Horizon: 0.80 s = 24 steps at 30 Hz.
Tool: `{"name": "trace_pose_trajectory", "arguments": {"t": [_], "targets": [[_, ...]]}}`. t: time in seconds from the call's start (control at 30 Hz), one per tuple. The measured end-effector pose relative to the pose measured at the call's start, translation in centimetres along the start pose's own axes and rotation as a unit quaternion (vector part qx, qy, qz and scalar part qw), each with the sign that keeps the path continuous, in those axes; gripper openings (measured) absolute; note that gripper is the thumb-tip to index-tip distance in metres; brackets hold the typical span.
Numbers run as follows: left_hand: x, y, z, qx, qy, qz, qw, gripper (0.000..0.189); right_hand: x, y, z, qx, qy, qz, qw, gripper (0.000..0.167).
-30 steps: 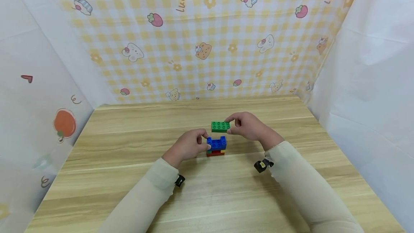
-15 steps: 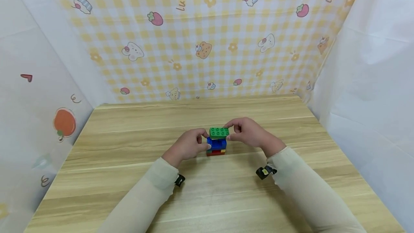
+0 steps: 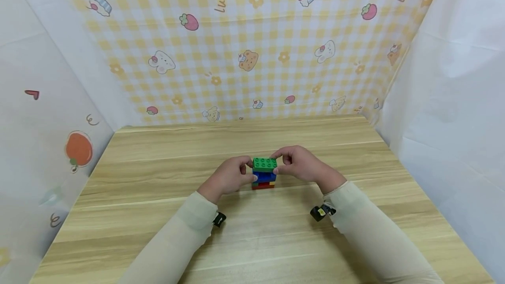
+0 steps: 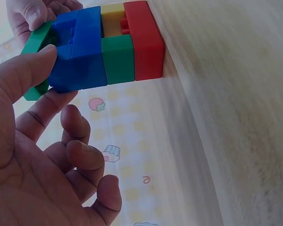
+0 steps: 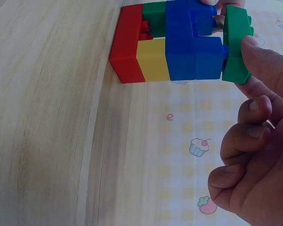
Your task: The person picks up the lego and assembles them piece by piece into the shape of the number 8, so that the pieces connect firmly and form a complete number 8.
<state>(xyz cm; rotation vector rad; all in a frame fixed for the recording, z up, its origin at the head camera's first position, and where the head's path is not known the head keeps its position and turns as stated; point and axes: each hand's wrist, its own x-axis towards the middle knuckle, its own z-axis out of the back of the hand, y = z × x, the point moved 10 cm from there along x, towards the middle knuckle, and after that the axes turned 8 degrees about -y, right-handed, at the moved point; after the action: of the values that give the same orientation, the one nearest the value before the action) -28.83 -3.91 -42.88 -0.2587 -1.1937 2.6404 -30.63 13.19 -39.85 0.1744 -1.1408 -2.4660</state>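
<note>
My right hand (image 3: 300, 164) pinches a long green building brick (image 5: 233, 44) by its right end, over the top of a brick stack. That stack stands upright on the table: a red brick (image 4: 146, 44) at the bottom, a small green brick (image 4: 118, 59) and a yellow brick (image 5: 153, 60) above it, a long blue brick (image 5: 180, 47), then small blue bricks (image 5: 209, 57) at both ends. My left hand (image 3: 227, 176) pinches the upper left blue brick between thumb and index finger. In the left wrist view the long green brick tilts, close over the blue studs.
The wood-grain table (image 3: 165, 152) spreads around the stack. A yellow checked cloth (image 3: 221, 47) with cartoon prints hangs behind it, and white cloth walls (image 3: 446, 100) stand at both sides. Dark wrist devices (image 3: 322, 212) sit at the cuffs.
My right hand has brought the long green brick down and slightly left, from above the stack to right over its top blue bricks. The left hand has kept its hold on the stack.
</note>
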Motion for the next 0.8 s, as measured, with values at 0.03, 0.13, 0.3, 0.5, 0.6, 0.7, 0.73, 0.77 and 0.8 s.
{"name": "trace_pose_trajectory", "arguments": {"t": [0.03, 0.13, 0.3, 0.5, 0.6, 0.7, 0.73, 0.77, 0.8], "targets": [[0.0, 0.0, 0.0, -0.001, 0.0, 0.0, 1.0, 0.02, 0.0, 0.0, 0.0, 0.0, 0.0, 0.0, 1.0, 0.033], [0.1, 0.1, 0.0, -0.004, 0.0, 0.0, 1.0, 0.02, -0.1, 0.2, 0.0, 0.003, 0.001, -0.004, 1.0, 0.033], [0.2, 0.1, 0.0, -0.004, 0.0, -0.004, 1.0, 0.02, -0.3, 0.3, 0.1, -0.001, 0.001, -0.008, 1.0, 0.033], [0.2, 0.1, 0.0, -0.004, 0.0, -0.002, 1.0, 0.021, -0.4, 0.6, 0.1, -0.018, -0.001, -0.007, 0.9998, 0.033], [0.2, 0.1, 0.0, -0.003, 0.0, -0.001, 1.0, 0.021, -0.5, 0.8, 0.0, -0.025, 0.001, -0.012, 0.9996, 0.033], [0.2, 0.2, -0.1, -0.007, 0.0, 0.002, 1.0, 0.021, -0.6, 0.9, -0.1, -0.035, 0.001, -0.014, 0.9993, 0.032], [0.2, 0.2, -0.1, -0.008, 0.0, 0.003, 1.0, 0.021, -0.7, 1.0, -0.1, -0.038, 0.0, -0.014, 0.9992, 0.032], [0.2, 0.2, -0.1, -0.01, 0.001, 0.004, 0.9999, 0.021, -0.7, 1.0, -0.1, -0.043, 0.0, -0.013, 0.999, 0.032], [0.1, 0.2, -0.1, -0.011, 0.001, 0.005, 0.9999, 0.021, -0.7, 1.1, -0.1, -0.046, -0.001, -0.012, 0.9989, 0.032]]}}
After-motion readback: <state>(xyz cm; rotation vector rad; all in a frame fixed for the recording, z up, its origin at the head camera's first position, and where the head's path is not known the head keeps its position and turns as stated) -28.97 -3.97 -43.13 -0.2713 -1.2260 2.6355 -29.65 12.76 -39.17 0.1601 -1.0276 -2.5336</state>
